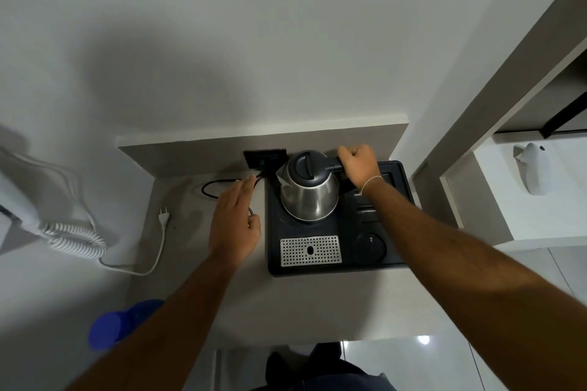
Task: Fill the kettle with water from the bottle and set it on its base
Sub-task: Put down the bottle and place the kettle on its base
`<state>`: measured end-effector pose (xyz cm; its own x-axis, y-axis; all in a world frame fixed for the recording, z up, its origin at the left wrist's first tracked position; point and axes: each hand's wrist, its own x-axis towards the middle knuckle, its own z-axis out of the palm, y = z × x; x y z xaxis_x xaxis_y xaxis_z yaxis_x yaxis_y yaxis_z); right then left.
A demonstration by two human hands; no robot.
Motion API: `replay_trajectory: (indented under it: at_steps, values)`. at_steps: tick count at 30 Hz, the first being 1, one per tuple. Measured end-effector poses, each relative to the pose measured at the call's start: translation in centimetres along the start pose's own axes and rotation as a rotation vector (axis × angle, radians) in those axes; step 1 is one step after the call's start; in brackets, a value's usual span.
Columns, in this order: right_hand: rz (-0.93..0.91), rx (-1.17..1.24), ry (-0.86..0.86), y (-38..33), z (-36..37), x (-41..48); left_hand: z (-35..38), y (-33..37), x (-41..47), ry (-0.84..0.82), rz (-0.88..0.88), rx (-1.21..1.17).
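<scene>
A steel kettle point(309, 197) with a dark closed lid stands on a black tray point(330, 267) on the shelf. My right hand point(357, 165) is closed around the kettle's black handle at its right side. My left hand point(235, 222) hovers flat over the shelf just left of the tray, fingers extended toward the black cable point(211, 184) and wall socket point(265, 158). It holds nothing. A blue bottle cap point(109, 328), blurred, shows at the lower left, partly behind my left forearm. The kettle's base is hidden under the kettle.
The tray carries a perforated metal drip grate point(310, 250) and a round black lid point(370, 248). A white plug and cord point(164, 219) lie on the shelf at left. A coiled white cord point(76, 240) hangs on the left wall. A white object point(533, 171) sits on the right-hand shelf.
</scene>
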<state>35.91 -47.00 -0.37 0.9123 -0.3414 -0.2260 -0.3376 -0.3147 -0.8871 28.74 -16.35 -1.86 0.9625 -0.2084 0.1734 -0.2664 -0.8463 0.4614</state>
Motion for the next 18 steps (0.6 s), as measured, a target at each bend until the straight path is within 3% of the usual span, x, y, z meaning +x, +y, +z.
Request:
replay_trajectory:
  at_steps: [18]
  values:
    - [0.114, 0.326, -0.017, 1.7, -0.5, -5.8, 1.0, -0.4, 0.8, -0.066, 0.106, 0.034]
